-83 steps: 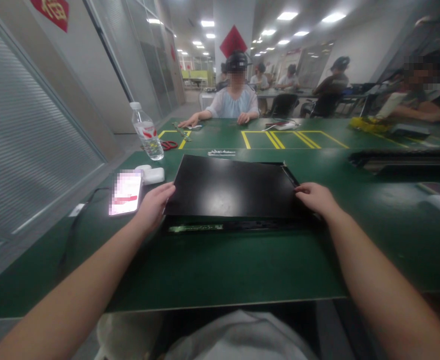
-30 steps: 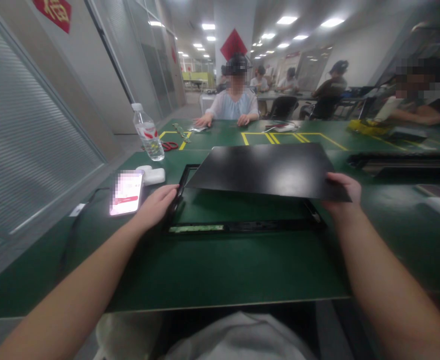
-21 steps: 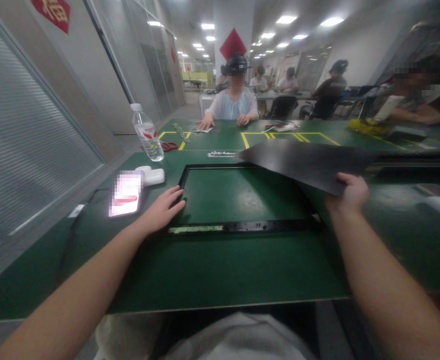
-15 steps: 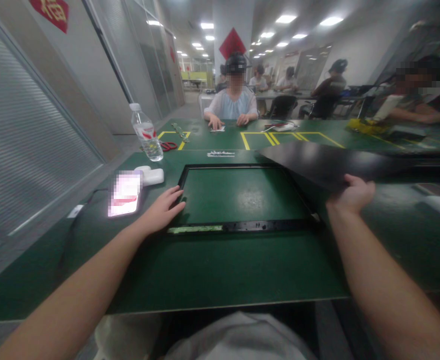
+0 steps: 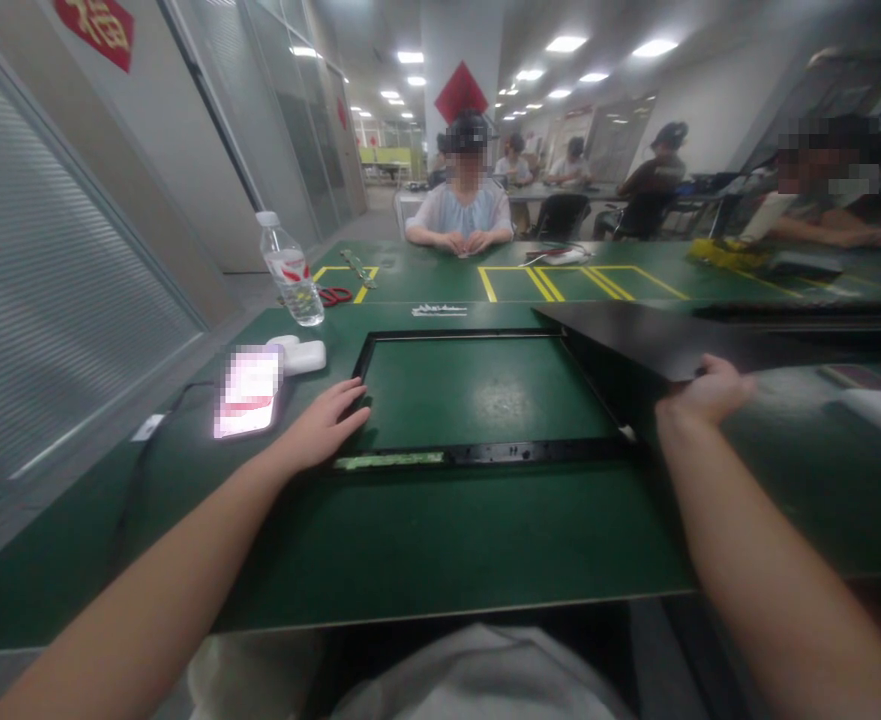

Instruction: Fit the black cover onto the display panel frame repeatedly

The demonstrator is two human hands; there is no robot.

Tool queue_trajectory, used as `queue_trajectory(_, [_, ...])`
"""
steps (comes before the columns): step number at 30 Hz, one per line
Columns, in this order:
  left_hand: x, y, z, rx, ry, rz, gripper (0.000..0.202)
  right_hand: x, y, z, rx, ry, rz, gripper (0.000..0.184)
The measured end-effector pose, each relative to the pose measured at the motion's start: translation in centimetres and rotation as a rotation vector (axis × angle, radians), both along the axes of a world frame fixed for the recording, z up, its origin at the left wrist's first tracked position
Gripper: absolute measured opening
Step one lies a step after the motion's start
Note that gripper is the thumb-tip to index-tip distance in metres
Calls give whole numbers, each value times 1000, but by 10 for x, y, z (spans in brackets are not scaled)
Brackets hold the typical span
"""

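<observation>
A black rectangular frame (image 5: pixel 534 454) lies flat on the green table. Its near bar carries a pale green strip on the left part. My left hand (image 5: pixel 333 418) rests over the frame's left side, fingers stretched out and thumb apart. At the right, a thin dark panel (image 5: pixel 635 335) is raised at a slant, and my right hand (image 5: pixel 710 388) grips its near edge. The panel's far left corner sits by the frame's top right corner; whether they touch I cannot tell. Most of my right fingers are hidden behind the panel.
Left of the frame lie a lit phone (image 5: pixel 249 390), a white case (image 5: pixel 303 355), a water bottle (image 5: pixel 290 272) and red-handled scissors (image 5: pixel 336 296). Small white pieces (image 5: pixel 440 310) lie beyond the frame. A person (image 5: pixel 464 205) sits opposite. Long dark parts (image 5: pixel 822 318) lie at the right.
The panel in my right hand has tilted, its far left corner shifting slightly right. My left hand stays on the frame. The person opposite has drawn both hands together.
</observation>
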State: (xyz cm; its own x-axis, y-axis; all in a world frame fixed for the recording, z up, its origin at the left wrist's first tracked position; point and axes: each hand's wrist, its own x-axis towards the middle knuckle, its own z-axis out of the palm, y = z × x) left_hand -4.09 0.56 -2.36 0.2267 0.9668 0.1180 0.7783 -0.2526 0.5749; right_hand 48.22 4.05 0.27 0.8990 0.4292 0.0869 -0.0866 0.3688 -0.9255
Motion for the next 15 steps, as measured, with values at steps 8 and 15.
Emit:
queue_trajectory(8, [1, 1, 1, 17, 44, -17, 74, -7, 2, 10, 91, 218, -117, 39])
queue_trajectory(15, [1, 2, 1, 11, 138, -20, 75, 2, 6, 2, 38, 356, -115, 42])
